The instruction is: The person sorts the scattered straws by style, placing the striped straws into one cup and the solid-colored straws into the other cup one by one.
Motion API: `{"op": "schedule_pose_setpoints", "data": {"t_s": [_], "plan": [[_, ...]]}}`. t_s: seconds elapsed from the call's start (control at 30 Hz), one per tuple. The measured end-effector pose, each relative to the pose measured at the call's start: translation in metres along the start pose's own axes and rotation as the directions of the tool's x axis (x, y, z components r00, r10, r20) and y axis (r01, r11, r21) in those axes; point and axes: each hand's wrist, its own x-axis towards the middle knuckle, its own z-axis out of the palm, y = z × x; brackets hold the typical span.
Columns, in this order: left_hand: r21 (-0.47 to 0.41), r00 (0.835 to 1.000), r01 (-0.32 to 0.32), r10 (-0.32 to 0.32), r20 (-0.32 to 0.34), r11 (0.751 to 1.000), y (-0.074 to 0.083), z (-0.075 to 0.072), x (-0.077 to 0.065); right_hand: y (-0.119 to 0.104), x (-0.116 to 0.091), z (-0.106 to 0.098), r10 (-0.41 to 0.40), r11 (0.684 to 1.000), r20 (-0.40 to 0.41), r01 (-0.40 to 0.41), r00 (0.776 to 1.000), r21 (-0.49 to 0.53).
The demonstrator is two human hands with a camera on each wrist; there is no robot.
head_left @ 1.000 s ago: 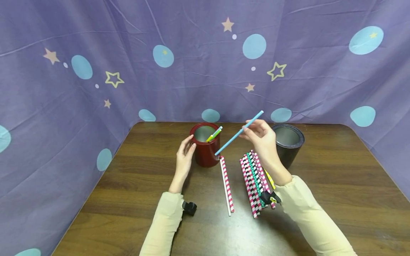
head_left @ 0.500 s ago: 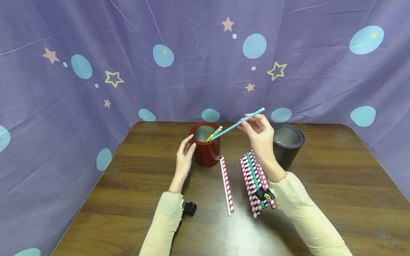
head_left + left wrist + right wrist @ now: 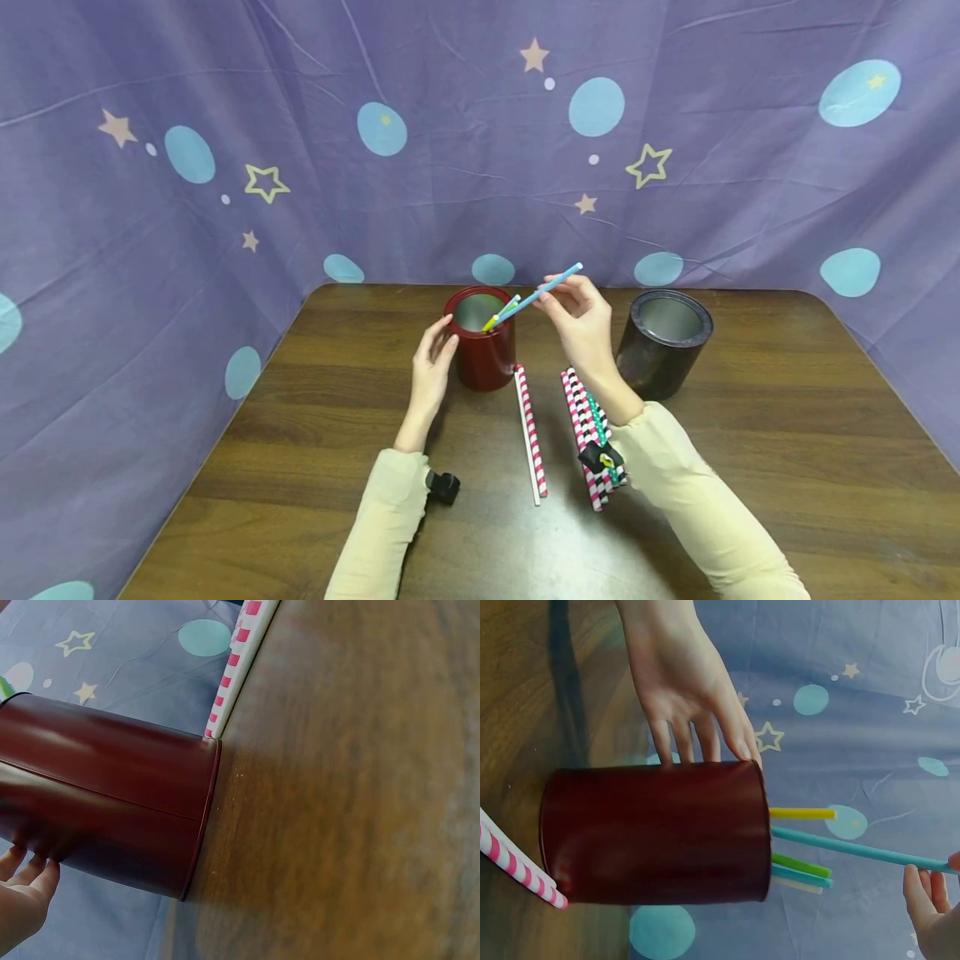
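Head view: striped straws lie mid-desk. Left hand, fingers relaxed, touches the red cup near the desk's far edge. Right hand pinches the blue straw, lower end inside the cup. Black cup stands right.
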Motion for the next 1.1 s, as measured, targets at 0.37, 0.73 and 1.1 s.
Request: {"op": "schedule_pose_setpoints", "data": {"t_s": [0.37,0.73,1.1], "plan": [[-0.006,1.0,0.01,-0.01,0.002,1.0,0.001,0.0,-0.001,0.02,-0.003,0.011,0.094,0.99,0.031,-0.091,0.995,-0.104],[0.014,1.0,0.007,-0.007,0.002,1.0,0.001,0.001,-0.001,0.029,-0.012,0.004,0.223,0.93,0.077,-0.188,0.972,-0.315],[-0.007,0.999,-0.031,0.031,0.007,0.999,-0.026,-0.007,0.005,0.043,-0.031,-0.008,0.349,0.854,0.129,-0.258,0.928,-0.451]]}}
